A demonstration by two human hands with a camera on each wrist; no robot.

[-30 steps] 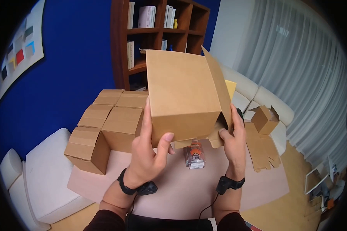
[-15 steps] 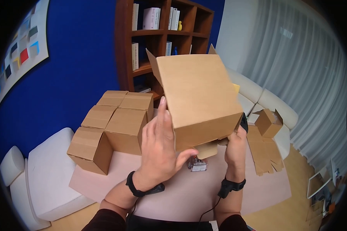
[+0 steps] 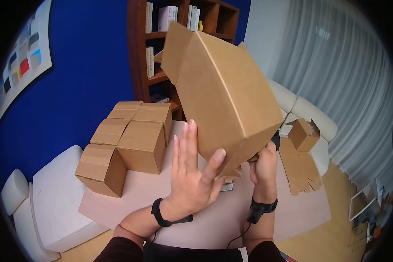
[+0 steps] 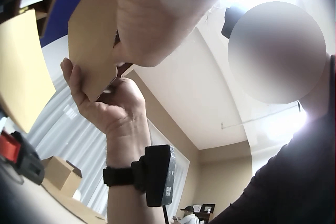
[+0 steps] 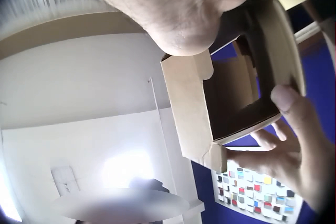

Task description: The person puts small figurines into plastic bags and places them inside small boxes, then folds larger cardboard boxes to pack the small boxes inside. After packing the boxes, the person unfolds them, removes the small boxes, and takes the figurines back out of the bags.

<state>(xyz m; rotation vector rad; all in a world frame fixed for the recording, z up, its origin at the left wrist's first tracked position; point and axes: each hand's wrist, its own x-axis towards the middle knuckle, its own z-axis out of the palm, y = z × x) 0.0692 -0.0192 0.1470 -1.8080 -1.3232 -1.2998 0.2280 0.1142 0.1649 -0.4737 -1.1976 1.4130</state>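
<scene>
A brown cardboard box (image 3: 225, 91) is tilted in the air above the table, its far flap sticking up. In the right wrist view its inside (image 5: 231, 85) shows, with blue wall visible through the far opening. My left hand (image 3: 192, 185) lies along the box's left side, fingers straight and thumb against the near edge. With my right hand (image 3: 265, 168) I grip the lower right end of the box; its fingers wrap the cardboard in the left wrist view. Below the box, a small clear package (image 3: 227, 187) on the table is mostly hidden.
Several closed cardboard boxes (image 3: 139, 139) stand grouped at the table's left. Flattened cardboard (image 3: 297, 168) and an open box (image 3: 304, 134) are at the right. A pinkish mat (image 3: 131, 196) covers the table. Behind are a wooden bookshelf (image 3: 137, 56) and a white sofa (image 3: 310, 113).
The box has turned and tipped, so its left side and far flap now face me more. My left hand has shifted right and opened along the side. The clear package has become mostly covered.
</scene>
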